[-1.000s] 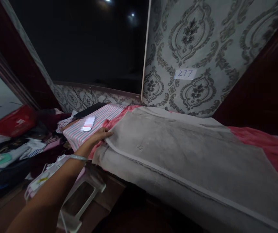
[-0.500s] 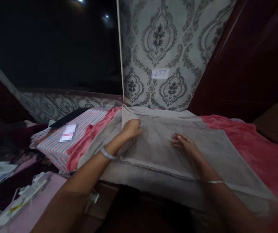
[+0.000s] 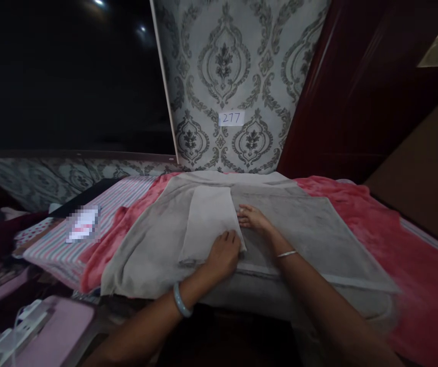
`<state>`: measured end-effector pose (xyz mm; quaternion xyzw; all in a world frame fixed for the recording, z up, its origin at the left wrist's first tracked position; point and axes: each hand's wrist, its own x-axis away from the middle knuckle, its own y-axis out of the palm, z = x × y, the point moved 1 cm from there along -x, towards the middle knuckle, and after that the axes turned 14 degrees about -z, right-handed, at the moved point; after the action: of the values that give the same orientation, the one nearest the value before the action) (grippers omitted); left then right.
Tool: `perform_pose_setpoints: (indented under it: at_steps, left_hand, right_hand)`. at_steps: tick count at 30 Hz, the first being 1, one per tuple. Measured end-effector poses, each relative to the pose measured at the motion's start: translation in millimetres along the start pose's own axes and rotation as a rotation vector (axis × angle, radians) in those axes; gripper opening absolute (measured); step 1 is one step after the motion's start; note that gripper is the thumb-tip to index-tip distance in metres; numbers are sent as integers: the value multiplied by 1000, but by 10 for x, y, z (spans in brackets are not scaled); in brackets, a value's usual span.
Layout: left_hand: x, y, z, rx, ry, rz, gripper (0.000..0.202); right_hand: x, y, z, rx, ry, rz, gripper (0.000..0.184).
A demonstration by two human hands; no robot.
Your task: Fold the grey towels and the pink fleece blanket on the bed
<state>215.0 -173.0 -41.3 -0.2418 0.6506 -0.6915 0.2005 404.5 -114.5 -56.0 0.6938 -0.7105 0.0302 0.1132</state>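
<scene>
A grey plush cloth (image 3: 287, 224) lies folded in layers. Its left end is turned over into a paler rectangular flap (image 3: 209, 214). My left hand (image 3: 223, 255) is at the flap's front right corner, fingers curled over the fabric and thumb hidden. Beside the flap's right edge is my right hand (image 3: 255, 219), palm turned inward, its fingers stretched out and slightly apart. It holds nothing; whether the fingertips touch the flap I cannot tell. More grey fabric (image 3: 146, 239) spreads under and to the left of the folded piece.
A red plush blanket (image 3: 356, 219) shows on both sides of the grey cloth. At left are a striped cloth (image 3: 111, 199) with a blurred-out card (image 3: 84, 224), and a white power strip (image 3: 20, 326) on a pink surface. Behind are a dark screen (image 3: 69, 76) and patterned wall.
The raised left end of the grey cloth now lies flat, folded over to the right. My left hand has moved toward me, and my right hand has come closer to the flap. The view has shifted.
</scene>
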Motion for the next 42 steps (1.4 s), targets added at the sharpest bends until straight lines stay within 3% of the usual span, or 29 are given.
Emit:
perform_pose_setpoints:
  at_steps: [8, 13, 16, 19, 23, 29, 36, 39, 42]
  left_hand:
    - [17, -25, -103, 104, 19, 86, 39]
    - [-82, -102, 101, 110, 143, 185, 43]
    - [-176, 11, 316, 34, 206, 90, 31]
    - [-231, 160, 447, -52, 213, 43, 27]
    - [-229, 240, 432, -27, 225, 81, 29]
    - [-274, 171, 435, 78, 250, 173, 36]
    - [-260, 204, 653, 109, 315, 85, 31]
    - [-188, 136, 469, 307, 438, 109, 28]
    - [-227, -31, -36, 467, 350, 242, 34]
  right_hand:
    - [-422, 265, -246, 215, -166, 126, 56]
    - [-275, -50, -289, 405, -305, 299, 64]
    - [-85, -330, -104, 589, -265, 405, 64]
    - [27, -487, 120, 623, -215, 424, 60]
    - [13, -509, 242, 647, -231, 425, 56]
    - [-78, -550, 109, 654, -264, 438, 59]
    - [27, -713, 186, 695, -232, 465, 57]
    - [71, -723, 247, 711, -226, 457, 54]
    - [54, -701, 238, 709, -225, 435, 54]
